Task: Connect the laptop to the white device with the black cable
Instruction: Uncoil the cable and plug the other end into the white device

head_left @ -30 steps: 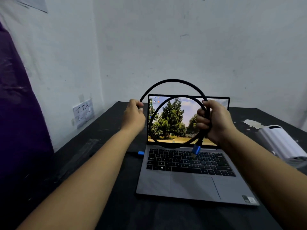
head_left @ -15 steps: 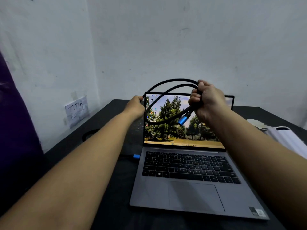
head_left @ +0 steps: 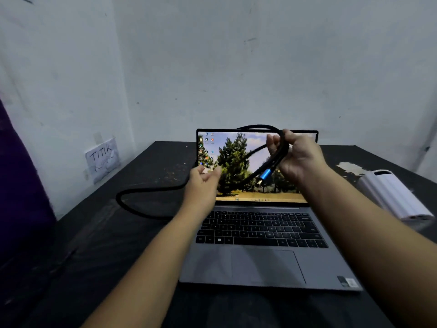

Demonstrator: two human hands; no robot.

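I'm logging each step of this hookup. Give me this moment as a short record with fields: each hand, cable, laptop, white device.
right hand: closed around loops of the black cable, raised before the screen
left hand: open, holding nothing
free plug: blue, hanging below the right hand, unplugged
cable slack: curves across the table left of the laptop
laptop: open, screen on
white device: right of laptop, no cable attached

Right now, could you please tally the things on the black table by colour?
Grey: 1, the laptop
Black: 1, the cable, its free blue-tipped end held in the right hand
White: 1, the device
Total: 3
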